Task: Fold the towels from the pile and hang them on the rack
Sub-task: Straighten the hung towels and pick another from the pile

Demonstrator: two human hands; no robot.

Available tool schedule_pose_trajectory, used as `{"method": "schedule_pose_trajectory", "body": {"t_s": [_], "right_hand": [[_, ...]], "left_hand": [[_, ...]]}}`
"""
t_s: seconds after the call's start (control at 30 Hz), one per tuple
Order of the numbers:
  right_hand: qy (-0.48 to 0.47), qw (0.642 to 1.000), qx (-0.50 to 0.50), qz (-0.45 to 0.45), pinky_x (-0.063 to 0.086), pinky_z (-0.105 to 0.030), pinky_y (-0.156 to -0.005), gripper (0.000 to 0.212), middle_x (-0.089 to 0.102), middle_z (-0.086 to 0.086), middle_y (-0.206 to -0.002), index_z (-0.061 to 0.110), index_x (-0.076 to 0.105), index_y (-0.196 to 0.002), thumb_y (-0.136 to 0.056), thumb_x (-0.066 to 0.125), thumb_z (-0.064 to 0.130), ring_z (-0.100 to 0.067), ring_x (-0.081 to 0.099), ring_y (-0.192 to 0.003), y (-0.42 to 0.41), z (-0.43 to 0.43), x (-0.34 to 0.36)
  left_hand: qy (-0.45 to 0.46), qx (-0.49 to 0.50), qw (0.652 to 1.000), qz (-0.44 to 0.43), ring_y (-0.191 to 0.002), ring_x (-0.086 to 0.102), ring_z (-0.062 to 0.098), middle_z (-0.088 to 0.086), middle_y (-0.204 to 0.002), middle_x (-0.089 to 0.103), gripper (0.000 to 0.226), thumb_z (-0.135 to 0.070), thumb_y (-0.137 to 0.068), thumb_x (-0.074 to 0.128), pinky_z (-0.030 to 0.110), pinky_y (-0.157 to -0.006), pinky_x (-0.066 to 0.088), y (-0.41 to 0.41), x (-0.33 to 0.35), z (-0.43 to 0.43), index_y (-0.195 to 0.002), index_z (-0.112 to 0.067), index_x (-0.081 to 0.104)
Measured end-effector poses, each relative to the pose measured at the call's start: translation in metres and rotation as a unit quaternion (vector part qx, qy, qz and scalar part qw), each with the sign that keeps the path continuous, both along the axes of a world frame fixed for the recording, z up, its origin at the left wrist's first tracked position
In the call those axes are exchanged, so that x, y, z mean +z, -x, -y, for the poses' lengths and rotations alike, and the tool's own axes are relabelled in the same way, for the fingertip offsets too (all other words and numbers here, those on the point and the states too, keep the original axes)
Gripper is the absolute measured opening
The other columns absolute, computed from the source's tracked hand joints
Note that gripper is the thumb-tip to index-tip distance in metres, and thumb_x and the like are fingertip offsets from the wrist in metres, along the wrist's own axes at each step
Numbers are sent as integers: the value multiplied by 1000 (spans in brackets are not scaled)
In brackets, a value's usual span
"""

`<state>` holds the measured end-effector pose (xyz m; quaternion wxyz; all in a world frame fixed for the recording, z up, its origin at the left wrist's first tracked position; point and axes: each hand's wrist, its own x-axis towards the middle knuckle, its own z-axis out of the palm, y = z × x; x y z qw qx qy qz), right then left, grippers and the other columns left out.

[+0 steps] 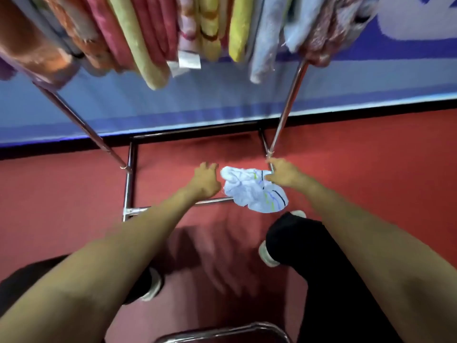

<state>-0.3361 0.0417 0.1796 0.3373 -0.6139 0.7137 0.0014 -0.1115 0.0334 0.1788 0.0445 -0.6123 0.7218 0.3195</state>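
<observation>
Left hand (pixel 206 178) is reaching open, right hand (pixel 284 173) touching, grip unclear; the limp, light striped towel (pixel 249 191) wants edge-pinching.

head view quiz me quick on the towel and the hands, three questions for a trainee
1. True or false: the white towel hangs up top with the other towels.
2. The white towel lies across: A the rack's base bar; B a table; C a basket.
3. Fill in: the hand over the towel's stripes is the ____ hand.
Key: 1 false, it lies crumpled on the red floor. 2 A. 3 right hand.
</observation>
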Motion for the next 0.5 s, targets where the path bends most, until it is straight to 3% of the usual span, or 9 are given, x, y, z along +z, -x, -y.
{"method": "schedule_pose_trajectory", "body": {"t_s": [0.1,0.27,0.4,0.5], "right_hand": [[-53,997,37,-38,40,-31,-95,46,51,-16,-137,10,49,-133,-89,58,14,-31,50,-123,-14,6,-73],[-94,995,8,-46,43,-42,-100,46,43,-17,-137,14,48,-135,-90,58,18,-35,47,-123,-29,12,-169],[-138,989,-29,-46,37,-47,-106,58,26,-13,-149,22,33,-145,-91,56,21,-34,33,-135,-28,15,-217],[-147,987,-59,-26,31,-48,-111,60,3,-9,-159,30,35,-145,-90,56,20,-31,17,-144,-18,20,-241]], "left_hand": [[-54,-5,998,24,-138,29,36,25,-150,26,66,-12,-88,56,32,-111,24,-12,-58,4,-148,-8,28],[-114,-16,993,30,-144,21,30,20,-154,23,65,-9,-89,53,28,-113,18,-19,-135,18,-149,-9,28],[-119,-40,992,5,-143,25,26,16,-153,30,62,-2,-88,51,23,-113,17,-1,-165,31,-147,-7,32],[-112,-80,990,-5,-143,24,24,14,-153,31,59,-4,-89,51,22,-113,16,20,-182,38,-146,-5,34]]}}
